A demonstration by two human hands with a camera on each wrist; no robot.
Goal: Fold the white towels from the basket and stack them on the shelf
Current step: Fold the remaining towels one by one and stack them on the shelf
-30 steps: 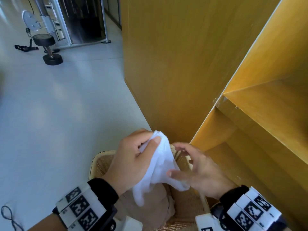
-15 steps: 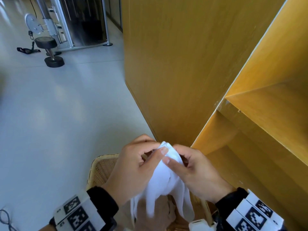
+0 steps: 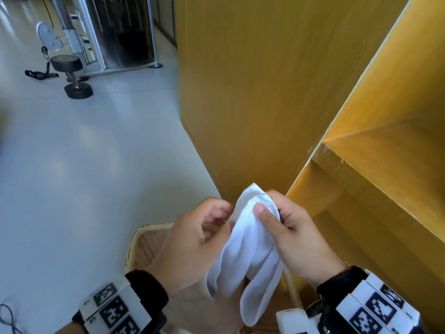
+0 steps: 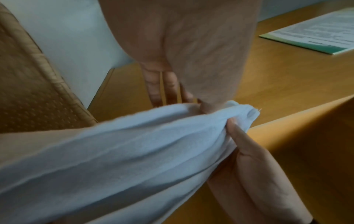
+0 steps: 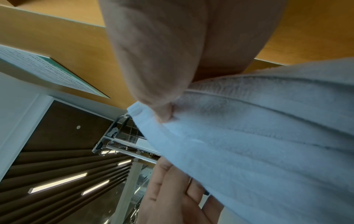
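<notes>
Right hand (image 3: 292,233) pinches my white towel's (image 3: 250,249) top corner between thumb and fingers; left hand (image 3: 192,239), loosely curled, touches its hanging edge just beside.

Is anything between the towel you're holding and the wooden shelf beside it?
Nothing visible. The right hand pinches the white towel above the basket, and the shelf opening just to its right looks unobstructed.
</notes>
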